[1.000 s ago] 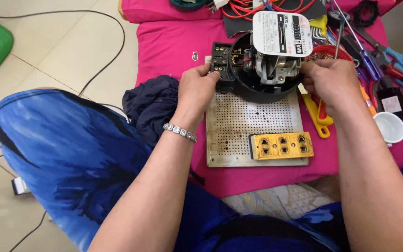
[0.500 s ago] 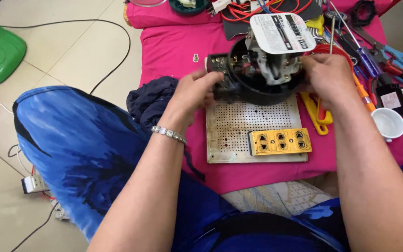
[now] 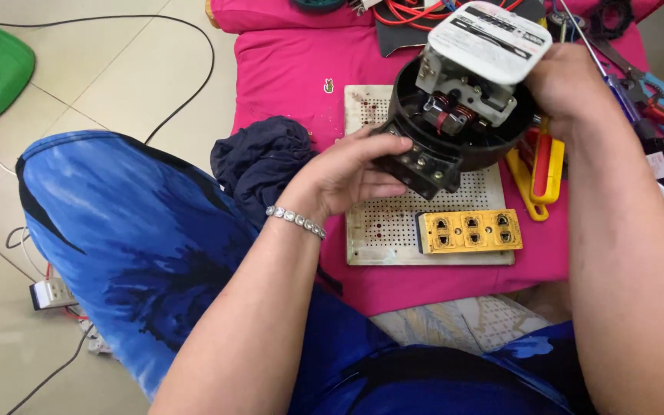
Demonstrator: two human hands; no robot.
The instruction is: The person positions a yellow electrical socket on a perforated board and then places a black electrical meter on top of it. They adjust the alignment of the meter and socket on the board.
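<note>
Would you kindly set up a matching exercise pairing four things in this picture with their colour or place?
Things:
1. socket strip
2. dark cloth
3. meter
4. bracelet

Descriptions:
A. held up in both hands
B. yellow, lying on the perforated board
C. on the left wrist
D. bunched at the pink cushion's left edge

Pairs: 1-B, 2-D, 3-A, 4-C. The left hand grips the meter's terminal block; the right hand holds its upper side.
</note>
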